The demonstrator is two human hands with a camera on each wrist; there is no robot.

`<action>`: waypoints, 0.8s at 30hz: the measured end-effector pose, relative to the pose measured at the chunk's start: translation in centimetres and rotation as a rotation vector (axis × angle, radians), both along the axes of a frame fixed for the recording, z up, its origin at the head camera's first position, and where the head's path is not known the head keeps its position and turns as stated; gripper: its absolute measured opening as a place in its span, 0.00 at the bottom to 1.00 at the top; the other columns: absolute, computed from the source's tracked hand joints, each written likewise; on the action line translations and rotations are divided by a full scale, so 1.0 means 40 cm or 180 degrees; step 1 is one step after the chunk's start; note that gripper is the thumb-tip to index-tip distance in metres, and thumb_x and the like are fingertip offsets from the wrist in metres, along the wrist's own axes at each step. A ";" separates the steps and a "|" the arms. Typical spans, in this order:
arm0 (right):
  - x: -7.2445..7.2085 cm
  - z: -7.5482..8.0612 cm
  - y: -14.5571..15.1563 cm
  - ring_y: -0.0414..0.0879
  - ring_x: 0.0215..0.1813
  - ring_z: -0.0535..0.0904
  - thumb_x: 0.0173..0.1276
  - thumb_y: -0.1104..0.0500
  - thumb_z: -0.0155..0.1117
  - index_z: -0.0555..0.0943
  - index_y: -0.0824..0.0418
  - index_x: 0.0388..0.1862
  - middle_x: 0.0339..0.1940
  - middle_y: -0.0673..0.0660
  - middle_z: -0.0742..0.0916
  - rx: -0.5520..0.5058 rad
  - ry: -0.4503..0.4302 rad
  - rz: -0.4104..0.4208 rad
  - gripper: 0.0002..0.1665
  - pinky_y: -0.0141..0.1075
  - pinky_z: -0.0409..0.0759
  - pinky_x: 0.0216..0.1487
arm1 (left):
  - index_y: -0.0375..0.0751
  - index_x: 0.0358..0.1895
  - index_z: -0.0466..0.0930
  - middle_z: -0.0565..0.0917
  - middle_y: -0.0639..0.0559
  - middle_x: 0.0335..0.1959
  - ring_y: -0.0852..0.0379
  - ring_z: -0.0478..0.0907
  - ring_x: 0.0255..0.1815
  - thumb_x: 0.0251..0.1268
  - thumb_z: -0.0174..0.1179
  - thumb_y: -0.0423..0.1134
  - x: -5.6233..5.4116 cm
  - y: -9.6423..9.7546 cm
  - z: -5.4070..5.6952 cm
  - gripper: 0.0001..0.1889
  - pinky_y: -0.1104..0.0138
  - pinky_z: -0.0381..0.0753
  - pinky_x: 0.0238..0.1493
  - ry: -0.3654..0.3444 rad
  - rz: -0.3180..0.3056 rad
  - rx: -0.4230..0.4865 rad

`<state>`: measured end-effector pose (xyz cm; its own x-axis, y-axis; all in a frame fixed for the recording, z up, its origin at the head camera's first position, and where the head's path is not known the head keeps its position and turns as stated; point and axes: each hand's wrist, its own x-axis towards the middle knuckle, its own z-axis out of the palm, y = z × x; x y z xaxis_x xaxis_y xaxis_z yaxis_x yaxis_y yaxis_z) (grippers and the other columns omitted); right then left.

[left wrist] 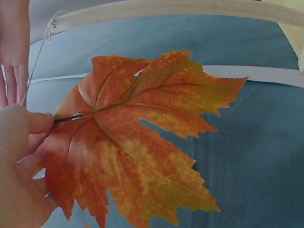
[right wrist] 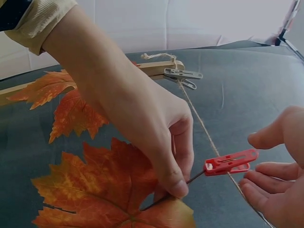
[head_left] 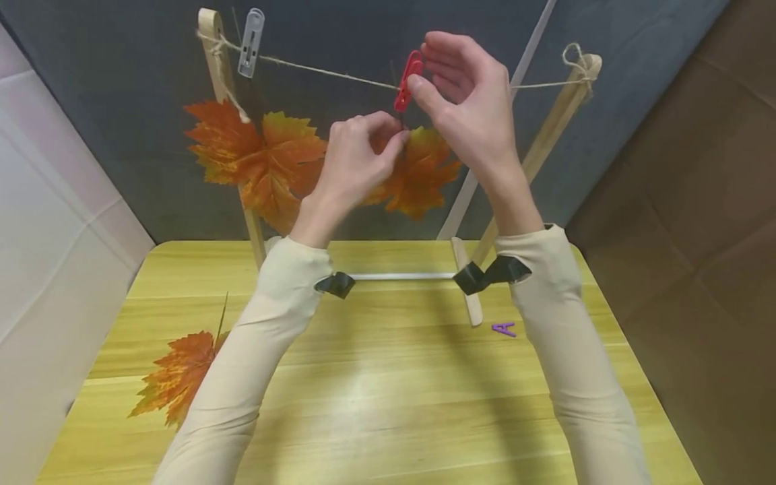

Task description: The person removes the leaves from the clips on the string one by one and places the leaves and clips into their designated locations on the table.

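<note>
A red clothespin [right wrist: 228, 163] sits on the twine [head_left: 327, 72], with the stem of an orange artificial maple leaf [left wrist: 128, 123] at its tip. My left hand [head_left: 360, 151] pinches that stem between thumb and forefinger, just below the clothespin. Beside the clothespin, my right hand [head_left: 473, 94] is spread with thumb and fingers apart; the right wrist view shows a gap between them and the clothespin. Farther left, a grey clothespin [head_left: 251, 43] is clipped on the twine near the post, above a second maple leaf [head_left: 261, 158].
Wooden posts [head_left: 560, 121] hold the twine at both ends, joined low down by a white rod [head_left: 400, 276]. On the wooden table [head_left: 388, 404] lie a purple clothespin [head_left: 504, 329] at right and another maple leaf [head_left: 182, 374] at left.
</note>
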<state>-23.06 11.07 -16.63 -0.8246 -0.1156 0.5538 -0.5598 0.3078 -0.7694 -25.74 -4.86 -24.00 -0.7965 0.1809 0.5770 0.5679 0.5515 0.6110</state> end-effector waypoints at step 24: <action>0.002 -0.006 -0.005 0.45 0.57 0.85 0.71 0.61 0.65 0.79 0.66 0.59 0.54 0.61 0.86 0.0025 0.0046 -0.0060 0.20 0.31 0.78 0.63 | 0.39 0.47 0.89 0.91 0.45 0.39 0.48 0.79 0.37 0.72 0.61 0.42 0.018 0.004 0.014 0.12 0.64 0.73 0.43 0.0015 0.0049 0.0034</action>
